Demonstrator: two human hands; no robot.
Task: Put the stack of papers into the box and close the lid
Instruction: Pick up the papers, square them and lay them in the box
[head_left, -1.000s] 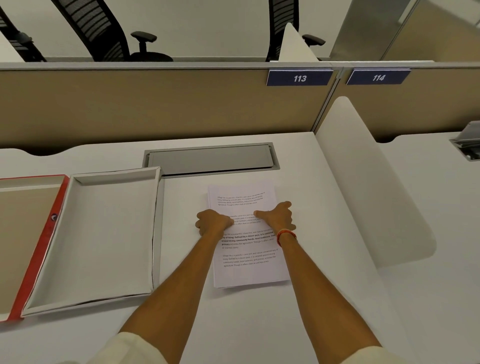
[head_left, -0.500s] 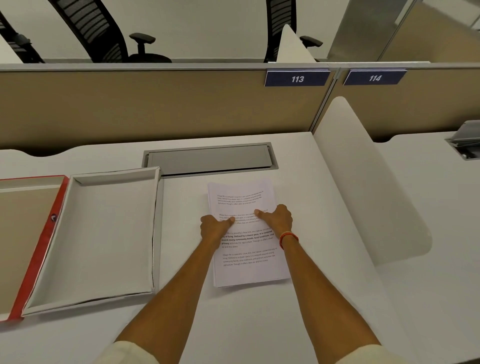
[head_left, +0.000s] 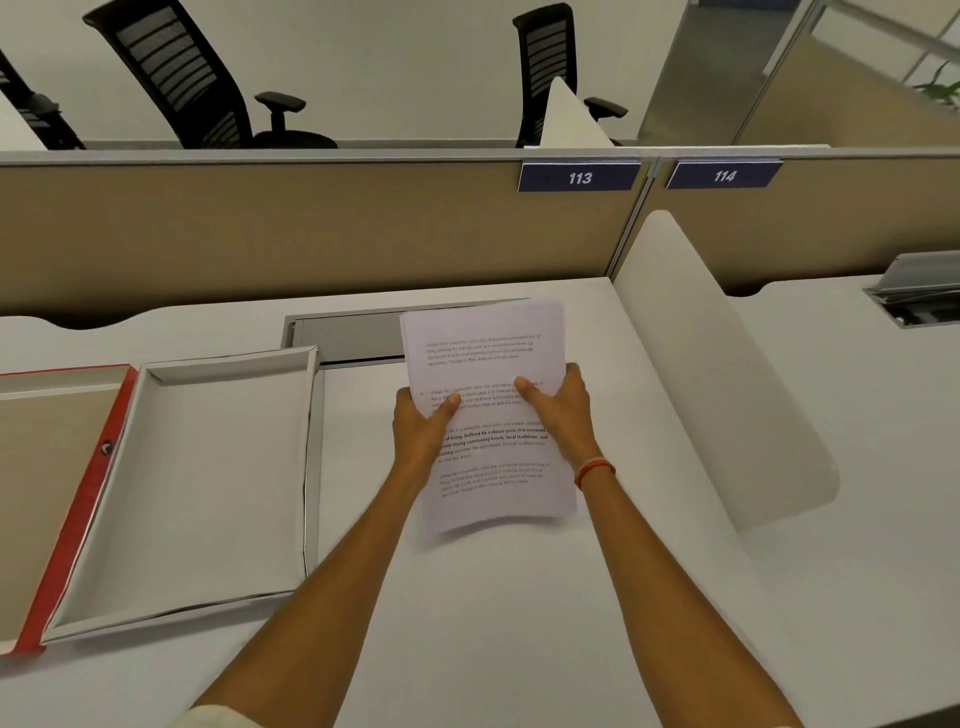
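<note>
The stack of papers (head_left: 488, 364), white sheets with printed text, is lifted off the white desk and tilts toward me. My left hand (head_left: 422, 426) grips its left edge with the thumb on top. My right hand (head_left: 558, 410) grips its right edge the same way; a red band sits on that wrist. The open box (head_left: 223, 374), white inside, lies on the desk to the left of the papers with nothing in it. Its lid (head_left: 88, 483) with a red spine lies folded out flat further left.
A grey cable hatch (head_left: 343, 332) is set into the desk behind the papers. A tan partition (head_left: 311, 228) closes off the back. A curved white divider (head_left: 727, 374) stands on the right. Black office chairs show beyond the partition.
Both hands have closed on the sides of the stack and raised it off the desk; before, it lay flat under my hands. The box has not moved.
</note>
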